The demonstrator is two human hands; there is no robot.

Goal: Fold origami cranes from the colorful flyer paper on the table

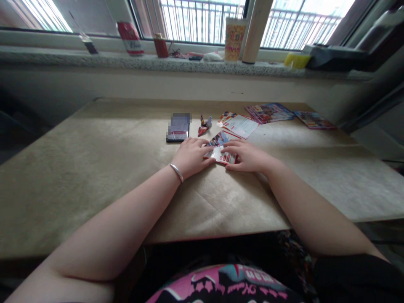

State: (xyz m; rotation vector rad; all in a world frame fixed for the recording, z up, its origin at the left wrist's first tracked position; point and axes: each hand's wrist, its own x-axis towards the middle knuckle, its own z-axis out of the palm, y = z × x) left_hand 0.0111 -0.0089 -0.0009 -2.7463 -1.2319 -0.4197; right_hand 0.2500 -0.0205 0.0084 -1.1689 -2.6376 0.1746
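A printed paper card (224, 157), white with red marks and a colourful picture side turned over at its upper edge, lies partly folded on the table in front of me. My left hand (193, 156) grips its left edge, with the thumb at the lower corner and the fingers on top. On the opposite edge, my right hand (246, 155) holds the card between thumb and fingers, the index finger lying across its face. Just beyond the hands stands a small folded paper piece (204, 125). Fingers cover parts of the card.
A phone (179, 127) lies left of the folded piece. White-backed cards (241, 125) spread behind my right hand, with colourful cards (269, 112) and another card group (314, 120) farther right. A red can (130, 38) and a patterned cup (234, 40) stand on the windowsill (110, 63).
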